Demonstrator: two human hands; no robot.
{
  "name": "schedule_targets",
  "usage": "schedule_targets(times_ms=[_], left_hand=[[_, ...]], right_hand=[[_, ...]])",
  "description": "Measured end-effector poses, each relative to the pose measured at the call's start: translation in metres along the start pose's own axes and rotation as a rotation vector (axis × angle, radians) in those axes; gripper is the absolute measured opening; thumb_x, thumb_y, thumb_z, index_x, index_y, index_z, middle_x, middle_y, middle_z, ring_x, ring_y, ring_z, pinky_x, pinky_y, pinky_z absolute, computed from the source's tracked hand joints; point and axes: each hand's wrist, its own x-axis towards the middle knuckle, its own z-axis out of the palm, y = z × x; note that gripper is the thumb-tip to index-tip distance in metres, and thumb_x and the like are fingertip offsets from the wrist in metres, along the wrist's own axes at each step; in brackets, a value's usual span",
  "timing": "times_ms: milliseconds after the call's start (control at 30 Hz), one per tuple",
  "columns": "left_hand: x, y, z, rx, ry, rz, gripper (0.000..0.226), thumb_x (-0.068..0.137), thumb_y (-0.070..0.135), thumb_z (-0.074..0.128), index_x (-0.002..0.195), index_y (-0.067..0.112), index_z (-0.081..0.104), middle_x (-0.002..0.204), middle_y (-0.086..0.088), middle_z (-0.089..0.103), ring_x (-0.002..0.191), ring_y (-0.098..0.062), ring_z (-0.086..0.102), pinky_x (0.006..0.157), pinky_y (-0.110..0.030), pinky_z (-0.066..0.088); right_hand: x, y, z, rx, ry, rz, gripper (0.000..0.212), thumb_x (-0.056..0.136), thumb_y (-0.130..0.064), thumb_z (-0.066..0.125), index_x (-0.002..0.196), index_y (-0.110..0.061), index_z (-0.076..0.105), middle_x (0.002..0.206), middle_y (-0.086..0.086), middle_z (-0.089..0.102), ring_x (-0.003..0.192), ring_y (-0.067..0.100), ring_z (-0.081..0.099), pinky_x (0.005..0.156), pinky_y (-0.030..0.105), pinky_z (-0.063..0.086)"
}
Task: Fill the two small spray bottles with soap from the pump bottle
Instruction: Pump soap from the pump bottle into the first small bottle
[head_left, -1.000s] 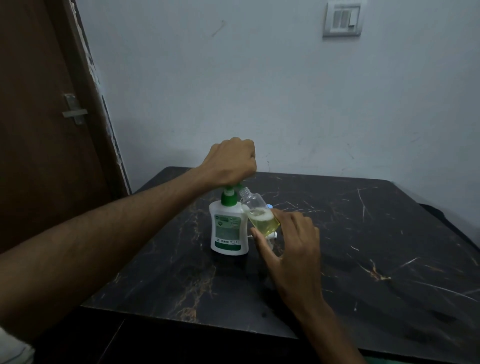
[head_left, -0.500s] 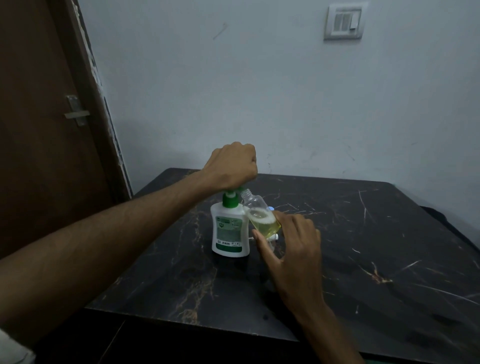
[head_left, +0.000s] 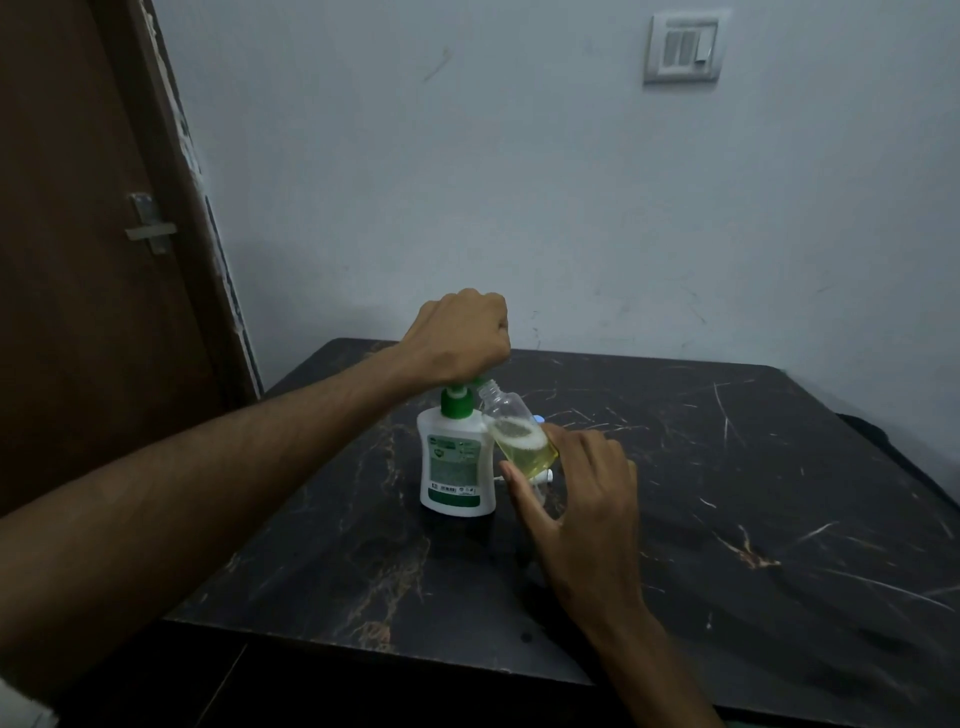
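Barely any movement since a moment ago: the left hand (head_left: 460, 335) remains fisted on top of the pump bottle (head_left: 456, 462), its fingers curled over the green pump head, and the pump's stem shows a little more between hand and collar than half a second back. The pump bottle stands upright near the middle of the dark marble table (head_left: 727, 499), long axis vertical, white body with a green-and-white label facing us; the print is too small to read, no brand legible. The right hand (head_left: 582, 499) pinches the small spray bottle (head_left: 519, 434) between thumb and fingers, holding it just right of the pump bottle and touching it. That clear bottle tilts, open neck pointing up and left toward the pump spout, base down-right in the hand. Yellow soap fills its lower half, foam on top. A switch plate (head_left: 682, 48) sits on the wall.
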Motion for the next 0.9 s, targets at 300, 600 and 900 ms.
schedule_targets(times_ms=[300, 600, 900], left_hand=[[0.0005, 0.0008, 0.0007, 0.001, -0.002, -0.013, 0.018, 0.091, 0.012, 0.051, 0.095, 0.005, 0.068, 0.092, -0.011, 0.071, 0.075, -0.029, 0.061, 0.063, -0.035, 0.042], [0.0017, 0.0006, -0.0019, -0.02, 0.0, 0.005, 0.017, 0.09, 0.011, 0.051, 0.091, 0.005, 0.067, 0.091, -0.009, 0.073, 0.071, -0.024, 0.06, 0.06, -0.033, 0.044], [0.0037, -0.0004, -0.003, -0.015, -0.014, 0.033, 0.017, 0.089, 0.013, 0.051, 0.092, 0.006, 0.066, 0.093, -0.011, 0.073, 0.079, -0.031, 0.066, 0.069, -0.039, 0.049]], right_hand=[[0.0003, 0.0, -0.0003, -0.007, -0.011, 0.004, 0.05, 0.098, -0.055, 0.056, 0.128, -0.017, 0.066, 0.106, -0.003, 0.062, 0.094, 0.013, 0.052, 0.08, 0.031, 0.04], [0.0001, 0.0009, 0.0008, -0.015, -0.003, -0.002, 0.05, 0.097, -0.055, 0.055, 0.127, -0.016, 0.066, 0.106, -0.002, 0.063, 0.094, 0.013, 0.052, 0.08, 0.028, 0.037], [-0.0005, 0.0023, 0.0016, 0.0, -0.006, 0.002, 0.052, 0.097, -0.056, 0.056, 0.128, -0.015, 0.066, 0.108, -0.001, 0.064, 0.095, 0.015, 0.054, 0.08, 0.034, 0.044]])
